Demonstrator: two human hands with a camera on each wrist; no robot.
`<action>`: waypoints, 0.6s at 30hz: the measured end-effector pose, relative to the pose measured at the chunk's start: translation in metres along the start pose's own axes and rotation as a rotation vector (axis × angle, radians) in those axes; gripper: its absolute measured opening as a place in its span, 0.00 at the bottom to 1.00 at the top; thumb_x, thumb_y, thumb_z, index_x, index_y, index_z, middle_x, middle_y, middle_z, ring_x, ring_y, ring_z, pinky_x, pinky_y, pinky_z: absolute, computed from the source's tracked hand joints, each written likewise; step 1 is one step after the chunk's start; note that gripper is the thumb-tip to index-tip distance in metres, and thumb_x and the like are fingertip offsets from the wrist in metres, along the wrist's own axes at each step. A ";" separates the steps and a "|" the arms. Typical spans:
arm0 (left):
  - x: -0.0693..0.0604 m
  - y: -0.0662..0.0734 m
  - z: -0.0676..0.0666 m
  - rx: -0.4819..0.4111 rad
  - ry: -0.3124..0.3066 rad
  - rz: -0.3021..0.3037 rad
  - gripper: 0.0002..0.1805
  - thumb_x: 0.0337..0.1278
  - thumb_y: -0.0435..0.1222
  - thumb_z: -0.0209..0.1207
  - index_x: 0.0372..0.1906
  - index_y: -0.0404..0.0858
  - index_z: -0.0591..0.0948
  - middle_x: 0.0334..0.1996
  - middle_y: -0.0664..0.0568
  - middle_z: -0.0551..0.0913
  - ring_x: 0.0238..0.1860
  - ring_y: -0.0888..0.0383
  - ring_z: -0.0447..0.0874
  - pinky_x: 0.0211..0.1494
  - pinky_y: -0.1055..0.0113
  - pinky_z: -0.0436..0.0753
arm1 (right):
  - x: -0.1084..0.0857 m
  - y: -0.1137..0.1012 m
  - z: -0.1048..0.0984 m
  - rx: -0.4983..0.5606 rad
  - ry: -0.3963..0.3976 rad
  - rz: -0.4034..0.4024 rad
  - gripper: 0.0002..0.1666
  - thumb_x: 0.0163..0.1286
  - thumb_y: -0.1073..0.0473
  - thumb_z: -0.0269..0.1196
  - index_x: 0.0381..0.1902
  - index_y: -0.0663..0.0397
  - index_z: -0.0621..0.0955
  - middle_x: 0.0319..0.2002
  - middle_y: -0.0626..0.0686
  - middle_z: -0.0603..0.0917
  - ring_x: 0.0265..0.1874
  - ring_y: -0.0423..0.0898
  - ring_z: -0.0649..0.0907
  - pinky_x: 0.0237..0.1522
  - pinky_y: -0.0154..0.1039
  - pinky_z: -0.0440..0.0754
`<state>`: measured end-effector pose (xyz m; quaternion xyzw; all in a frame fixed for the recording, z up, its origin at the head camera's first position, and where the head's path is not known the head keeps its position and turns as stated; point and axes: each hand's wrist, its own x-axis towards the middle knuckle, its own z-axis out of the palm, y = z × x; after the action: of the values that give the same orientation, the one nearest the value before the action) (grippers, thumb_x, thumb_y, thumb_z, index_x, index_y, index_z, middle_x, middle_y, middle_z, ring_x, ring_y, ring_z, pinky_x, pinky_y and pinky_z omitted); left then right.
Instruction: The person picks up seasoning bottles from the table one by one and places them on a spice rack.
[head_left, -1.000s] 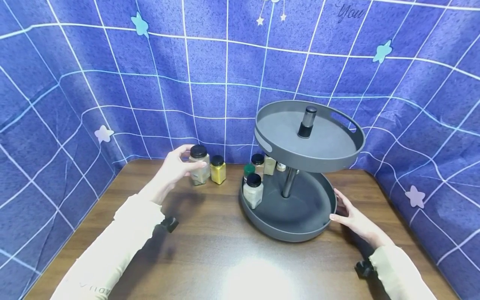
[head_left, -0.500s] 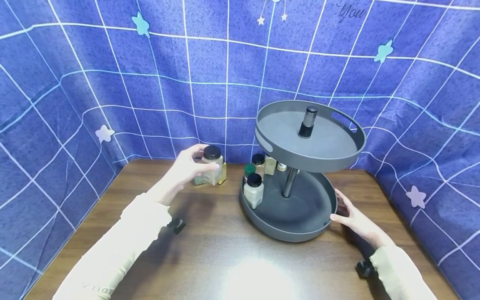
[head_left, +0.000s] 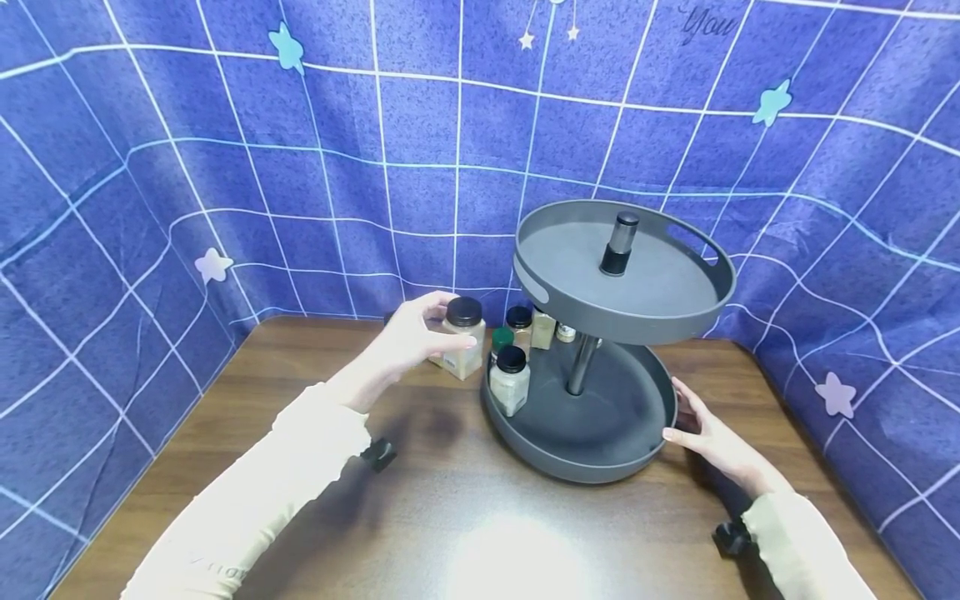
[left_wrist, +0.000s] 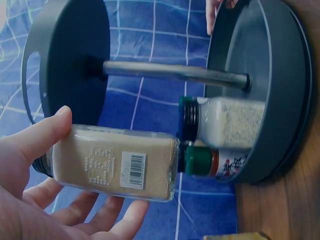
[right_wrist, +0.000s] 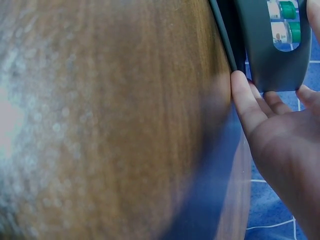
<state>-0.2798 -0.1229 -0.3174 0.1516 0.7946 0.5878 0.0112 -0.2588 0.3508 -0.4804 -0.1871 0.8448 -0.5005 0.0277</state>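
Observation:
My left hand (head_left: 416, 337) grips a square clear spice jar (left_wrist: 115, 162) of tan powder by its black-lidded end. In the head view this jar hangs slightly tilted, just left of a dark grey two-tier turntable rack (head_left: 585, 458). Inside the lower tray, at its left, stand a black-lidded jar of whitish seasoning (head_left: 509, 390), a green-capped bottle (head_left: 502, 337) and other jars behind. My right hand (head_left: 708, 437) touches the right side of the lower tray, its fingers spread along the outer wall. The right wrist view shows fingertips (right_wrist: 239, 79) against the tray.
The upper tray (head_left: 577, 275) overhangs the lower one around a metal post (head_left: 581, 367). Behind my left hand, a black lid (head_left: 387, 317) peeks out; a yellow strip (left_wrist: 237, 236) shows in the left wrist view. A blue patterned curtain (head_left: 337, 183) borders the wooden table (head_left: 420, 517).
My left hand has lifted the tan spice jar off the table and carried it right, past the yellow jar, towards the rack. My right hand has stayed at the lower tray.

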 end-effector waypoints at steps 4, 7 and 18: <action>0.001 0.001 0.009 0.017 -0.021 0.026 0.28 0.41 0.33 0.72 0.52 0.41 0.77 0.46 0.43 0.80 0.33 0.55 0.79 0.22 0.67 0.77 | 0.000 -0.002 0.000 0.005 -0.005 0.000 0.48 0.66 0.64 0.60 0.74 0.55 0.44 0.65 0.71 0.60 0.54 0.30 0.70 0.51 0.18 0.65; 0.002 0.000 0.015 0.025 -0.033 0.041 0.27 0.41 0.33 0.72 0.52 0.41 0.77 0.43 0.44 0.80 0.30 0.57 0.78 0.21 0.69 0.74 | 0.000 -0.003 0.000 0.007 -0.003 0.001 0.48 0.66 0.64 0.60 0.74 0.56 0.44 0.65 0.71 0.60 0.54 0.31 0.70 0.51 0.18 0.65; 0.001 -0.004 0.038 0.037 -0.049 0.143 0.28 0.36 0.31 0.74 0.50 0.39 0.79 0.41 0.47 0.84 0.42 0.55 0.81 0.46 0.63 0.81 | 0.001 -0.003 0.000 0.008 -0.010 0.004 0.48 0.66 0.65 0.60 0.74 0.57 0.44 0.65 0.71 0.60 0.54 0.34 0.71 0.51 0.19 0.65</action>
<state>-0.2742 -0.0878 -0.3325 0.2225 0.7919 0.5684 -0.0142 -0.2585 0.3487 -0.4776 -0.1876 0.8430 -0.5029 0.0336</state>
